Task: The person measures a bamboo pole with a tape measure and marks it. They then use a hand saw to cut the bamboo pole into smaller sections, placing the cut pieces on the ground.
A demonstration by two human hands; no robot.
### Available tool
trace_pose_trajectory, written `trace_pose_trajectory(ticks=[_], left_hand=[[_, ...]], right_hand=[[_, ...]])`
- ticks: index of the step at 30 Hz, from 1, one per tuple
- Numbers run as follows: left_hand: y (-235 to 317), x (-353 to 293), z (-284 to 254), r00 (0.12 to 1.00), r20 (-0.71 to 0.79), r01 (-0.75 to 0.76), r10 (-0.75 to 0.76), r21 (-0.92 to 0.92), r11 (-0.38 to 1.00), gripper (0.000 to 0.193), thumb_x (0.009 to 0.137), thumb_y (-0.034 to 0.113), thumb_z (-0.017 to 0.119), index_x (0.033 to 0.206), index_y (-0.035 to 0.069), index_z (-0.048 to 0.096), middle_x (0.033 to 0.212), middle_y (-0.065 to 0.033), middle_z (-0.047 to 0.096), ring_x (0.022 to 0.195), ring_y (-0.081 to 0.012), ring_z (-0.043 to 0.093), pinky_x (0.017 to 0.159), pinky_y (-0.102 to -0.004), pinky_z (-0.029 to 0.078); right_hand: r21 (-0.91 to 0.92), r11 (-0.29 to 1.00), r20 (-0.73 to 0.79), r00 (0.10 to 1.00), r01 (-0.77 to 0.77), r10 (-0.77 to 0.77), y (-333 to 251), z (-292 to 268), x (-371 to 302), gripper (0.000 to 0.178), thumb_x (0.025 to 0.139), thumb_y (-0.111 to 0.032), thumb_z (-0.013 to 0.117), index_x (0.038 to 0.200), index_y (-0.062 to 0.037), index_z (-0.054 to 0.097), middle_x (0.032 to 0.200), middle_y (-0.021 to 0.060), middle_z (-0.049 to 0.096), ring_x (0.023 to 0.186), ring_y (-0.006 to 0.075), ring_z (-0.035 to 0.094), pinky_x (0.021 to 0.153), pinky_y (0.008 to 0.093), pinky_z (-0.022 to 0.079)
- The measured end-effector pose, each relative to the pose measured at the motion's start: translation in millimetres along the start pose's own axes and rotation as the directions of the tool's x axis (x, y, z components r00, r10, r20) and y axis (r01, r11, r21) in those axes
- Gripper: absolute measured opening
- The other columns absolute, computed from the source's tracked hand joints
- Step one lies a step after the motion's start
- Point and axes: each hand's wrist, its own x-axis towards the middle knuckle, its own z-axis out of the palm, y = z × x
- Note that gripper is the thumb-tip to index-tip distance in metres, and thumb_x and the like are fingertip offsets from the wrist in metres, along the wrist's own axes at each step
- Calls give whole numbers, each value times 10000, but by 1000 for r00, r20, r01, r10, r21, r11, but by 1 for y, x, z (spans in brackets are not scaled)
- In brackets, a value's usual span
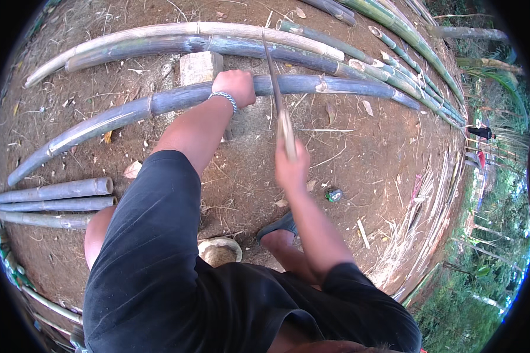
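Note:
A dark bamboo pole (182, 99) lies crosswise in front of me, over a pale squared block (201, 67). My left hand (234, 87), with a braided bracelet at the wrist, is closed over the pole and presses on it beside the block. In my right hand (291, 166) is the wooden handle of a long, narrow-bladed tool (285, 132). Its blade crosses the pole just right of my left hand, pointing away from me. The blade shows nearly edge-on, so I cannot tell whether it is a saw or a machete.
Beyond the pole lie a pale bamboo pole (229, 29) and several more. Three cut bamboo lengths (70, 188) rest at left. A small round green-black object (333, 194) sits near my foot. Split strips (421, 223) are heaped right. A person (482, 132) stands far right.

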Motion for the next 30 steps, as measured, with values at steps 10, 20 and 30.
trace_pose_trajectory(ticks=[10,20,30], left_hand=[[17,-5,-2,996,82,20,-21,14,1000,371,808,232,669,1128,49,708,1108,-182,746,1055,-316,732,930,-417,586],[22,5,-1,999,52,3,-5,31,1000,434,780,277,699,1156,59,697,1098,-177,748,1045,-313,734,915,-422,592],[35,-3,4,999,46,-12,11,6,1000,400,773,257,686,1126,70,710,1086,-178,750,1040,-318,734,916,-428,589]], right_hand=[[20,1000,-28,1000,3,-3,-1,1,32,171,956,-179,661,896,-20,676,698,137,663,609,210,639,565,407,473],[27,995,35,994,-100,99,1,0,50,192,969,-212,665,977,-22,692,726,132,664,637,197,643,593,376,487],[49,988,-7,989,-145,145,-23,-4,75,165,956,-178,671,993,-19,703,747,139,676,652,243,658,620,397,502]])
